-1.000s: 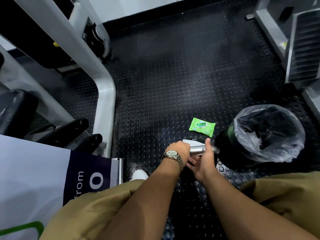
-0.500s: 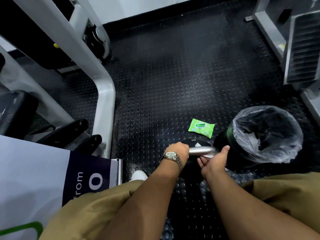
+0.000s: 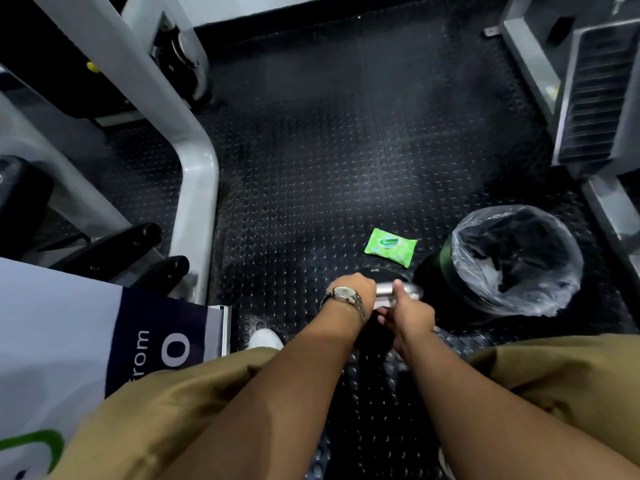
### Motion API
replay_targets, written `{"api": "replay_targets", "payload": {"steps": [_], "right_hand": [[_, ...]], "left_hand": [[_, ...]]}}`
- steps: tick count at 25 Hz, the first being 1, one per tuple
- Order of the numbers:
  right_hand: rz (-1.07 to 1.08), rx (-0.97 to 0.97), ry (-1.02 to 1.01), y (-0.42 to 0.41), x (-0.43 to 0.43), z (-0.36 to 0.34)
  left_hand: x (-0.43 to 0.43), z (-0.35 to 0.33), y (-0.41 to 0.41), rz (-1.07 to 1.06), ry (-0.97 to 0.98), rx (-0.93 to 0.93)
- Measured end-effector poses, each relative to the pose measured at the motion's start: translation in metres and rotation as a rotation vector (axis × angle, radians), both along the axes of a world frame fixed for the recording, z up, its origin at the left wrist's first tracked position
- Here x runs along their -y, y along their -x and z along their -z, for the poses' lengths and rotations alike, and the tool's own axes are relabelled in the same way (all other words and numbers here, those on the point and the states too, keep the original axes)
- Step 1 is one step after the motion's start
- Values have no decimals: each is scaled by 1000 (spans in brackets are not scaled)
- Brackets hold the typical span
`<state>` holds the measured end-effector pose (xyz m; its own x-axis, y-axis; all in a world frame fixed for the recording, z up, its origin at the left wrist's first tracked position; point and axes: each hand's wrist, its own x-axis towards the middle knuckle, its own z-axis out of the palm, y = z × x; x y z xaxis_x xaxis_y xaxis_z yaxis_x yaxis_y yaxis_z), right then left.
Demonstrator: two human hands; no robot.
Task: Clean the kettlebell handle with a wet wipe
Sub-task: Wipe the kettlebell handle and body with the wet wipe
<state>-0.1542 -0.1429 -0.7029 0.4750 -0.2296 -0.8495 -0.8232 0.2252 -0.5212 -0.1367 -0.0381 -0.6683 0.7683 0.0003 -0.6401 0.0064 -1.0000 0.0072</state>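
Head view: a person crouches over a studded black rubber floor (image 3: 311,168), tan trouser legs (image 3: 180,403) framing both forearms. The kettlebell (image 3: 375,270) stands on this floor, well away from its far edge at the wall and just left of a black bin (image 3: 436,275) lined with a clear plastic bag (image 3: 540,292). The silver kettlebell handle (image 3: 385,289) runs crosswise between the hands. The left hand (image 3: 355,289), with a metal watch (image 3: 344,294) at the wrist, has its fingers curled round the handle's left end. The right hand (image 3: 410,311) wraps the handle from below, thumb stretched over the top. A pale sliver of wet wipe (image 3: 382,301) shows under those fingers; how much of it lies on the handle cannot be told. A green wipes packet (image 3: 391,245) lies flat just beyond the kettlebell. A grey machine frame (image 3: 197,188) stands along the floor's left edge.
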Motion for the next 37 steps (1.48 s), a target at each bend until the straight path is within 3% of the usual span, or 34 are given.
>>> {"api": "replay_targets", "payload": {"steps": [3,6,9,16,21,25,28,34,37], "right_hand": [[-216,67,471,-3,29,-1],[-446,192,635,-12,47,-14],[-732,190,622,-21,36,-15],[-937,-91,393,-80,30,5],[-1333,-165,496,-105,20,-8],[-1383,-194,569,-129,21,-18],[-1465,-110,662,-117,23,-4],[-1101,-116,326,-99,36,29],[-1173,-194,264,-114,30,13]], "left_hand": [[22,28,9,-128,-16,-84],[31,64,11,-152,-121,-94],[32,80,5,-171,-98,-98],[39,68,8,-216,-86,-149],[38,50,9,-260,-79,-193],[37,57,7,-190,-111,-193],[36,59,6,-182,-103,-196],[33,75,5,-111,-107,-203],[33,75,4,-122,-101,-190]]}}
